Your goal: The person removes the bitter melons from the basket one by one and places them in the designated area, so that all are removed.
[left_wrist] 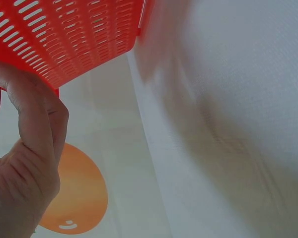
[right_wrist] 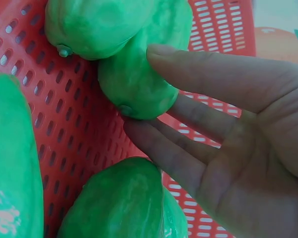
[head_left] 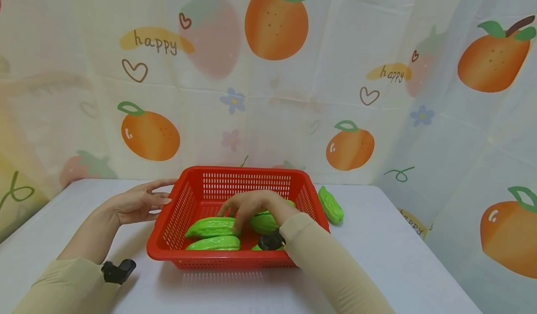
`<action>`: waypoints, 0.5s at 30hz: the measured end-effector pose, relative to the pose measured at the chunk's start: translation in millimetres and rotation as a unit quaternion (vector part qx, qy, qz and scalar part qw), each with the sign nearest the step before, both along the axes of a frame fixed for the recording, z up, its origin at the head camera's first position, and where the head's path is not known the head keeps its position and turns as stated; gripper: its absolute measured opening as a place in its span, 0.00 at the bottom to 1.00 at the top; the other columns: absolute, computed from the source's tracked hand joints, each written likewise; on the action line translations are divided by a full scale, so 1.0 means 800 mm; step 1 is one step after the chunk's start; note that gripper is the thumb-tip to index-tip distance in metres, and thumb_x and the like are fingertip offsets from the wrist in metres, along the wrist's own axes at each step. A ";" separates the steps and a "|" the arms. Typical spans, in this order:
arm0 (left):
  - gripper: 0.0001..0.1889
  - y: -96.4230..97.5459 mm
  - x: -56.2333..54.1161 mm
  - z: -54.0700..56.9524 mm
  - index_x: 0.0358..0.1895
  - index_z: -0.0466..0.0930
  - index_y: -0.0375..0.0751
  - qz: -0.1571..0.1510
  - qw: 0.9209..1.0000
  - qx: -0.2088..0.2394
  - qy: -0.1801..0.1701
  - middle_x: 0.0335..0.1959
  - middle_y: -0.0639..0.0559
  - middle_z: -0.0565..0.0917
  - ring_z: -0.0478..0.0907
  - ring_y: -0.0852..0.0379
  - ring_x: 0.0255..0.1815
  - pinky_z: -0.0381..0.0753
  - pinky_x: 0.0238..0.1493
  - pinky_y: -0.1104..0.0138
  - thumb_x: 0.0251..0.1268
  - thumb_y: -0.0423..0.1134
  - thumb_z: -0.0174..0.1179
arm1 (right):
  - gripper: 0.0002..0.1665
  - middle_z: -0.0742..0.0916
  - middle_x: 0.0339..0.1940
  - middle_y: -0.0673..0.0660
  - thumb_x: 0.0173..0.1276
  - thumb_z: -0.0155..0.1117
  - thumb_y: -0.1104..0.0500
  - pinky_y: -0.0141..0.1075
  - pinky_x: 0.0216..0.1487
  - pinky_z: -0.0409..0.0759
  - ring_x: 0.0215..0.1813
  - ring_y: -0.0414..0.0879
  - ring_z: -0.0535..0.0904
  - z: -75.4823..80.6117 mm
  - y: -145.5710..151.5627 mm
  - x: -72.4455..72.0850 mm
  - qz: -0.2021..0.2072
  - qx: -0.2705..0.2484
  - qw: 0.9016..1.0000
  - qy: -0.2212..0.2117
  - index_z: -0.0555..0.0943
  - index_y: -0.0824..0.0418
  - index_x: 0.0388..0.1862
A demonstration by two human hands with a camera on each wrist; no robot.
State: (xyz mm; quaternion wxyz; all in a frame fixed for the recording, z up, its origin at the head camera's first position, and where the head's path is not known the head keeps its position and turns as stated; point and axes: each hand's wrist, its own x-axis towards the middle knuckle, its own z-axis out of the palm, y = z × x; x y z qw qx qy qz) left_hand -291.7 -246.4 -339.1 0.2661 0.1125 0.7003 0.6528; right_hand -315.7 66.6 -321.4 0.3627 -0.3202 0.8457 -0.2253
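Observation:
A red plastic basket [head_left: 251, 254] with slotted walls holds several green bitter melons. My left hand [head_left: 136, 204] grips the basket's left rim; in the left wrist view its bent fingers [left_wrist: 37, 106] meet the rim. Inside the basket, my right hand [head_left: 251, 206] pinches the right end of a bitter melon [head_left: 211, 226]. The right wrist view has the thumb on one side of this melon [right_wrist: 136, 82] and the fingers on the other. A second bitter melon [head_left: 214, 243] lies alongside it, nearer the front wall. More melons [head_left: 264, 223] lie under and beside the right hand, partly hidden.
One bitter melon [head_left: 331, 205] lies on the white table [head_left: 377, 248], outside the basket by its right wall. Behind the table hangs a curtain [head_left: 277, 94] printed with fruit. A black wrist camera [head_left: 119, 271] is strapped to the left sleeve.

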 end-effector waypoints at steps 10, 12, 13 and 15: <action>0.30 -0.001 -0.001 -0.001 0.73 0.54 0.57 -0.002 1.000 0.008 -0.003 0.48 0.62 0.86 0.85 0.60 0.47 0.86 0.51 0.63 0.73 0.38 0.54 | 0.31 0.84 0.53 0.54 0.61 0.71 0.62 0.31 0.49 0.78 0.50 0.40 0.79 0.006 0.003 0.001 0.016 -0.010 1.000 0.020 0.76 0.52 0.64; 0.30 -0.001 -0.002 -0.001 0.74 0.53 0.57 -0.002 1.000 0.006 -0.003 0.48 0.62 0.86 0.85 0.60 0.47 0.86 0.51 0.62 0.73 0.39 0.53 | 0.31 0.85 0.52 0.54 0.61 0.71 0.62 0.30 0.48 0.79 0.49 0.40 0.80 0.007 0.003 0.001 0.017 -0.014 1.000 0.023 0.76 0.52 0.64; 0.30 -0.001 -0.002 -0.002 0.74 0.53 0.57 -0.001 1.000 0.005 -0.003 0.48 0.62 0.86 0.85 0.60 0.47 0.86 0.51 0.62 0.73 0.39 0.53 | 0.31 0.85 0.51 0.53 0.61 0.71 0.62 0.31 0.48 0.79 0.49 0.40 0.80 0.008 0.004 0.000 0.014 -0.016 1.000 0.022 0.76 0.52 0.64; 0.30 -0.001 -0.002 -0.002 0.73 0.54 0.58 -0.001 1.000 0.005 -0.003 0.48 0.62 0.86 0.85 0.60 0.47 0.86 0.52 0.62 0.73 0.39 0.53 | 0.30 0.86 0.50 0.51 0.61 0.71 0.61 0.31 0.47 0.80 0.48 0.39 0.81 0.009 0.004 0.000 0.008 -0.019 1.000 0.023 0.77 0.51 0.63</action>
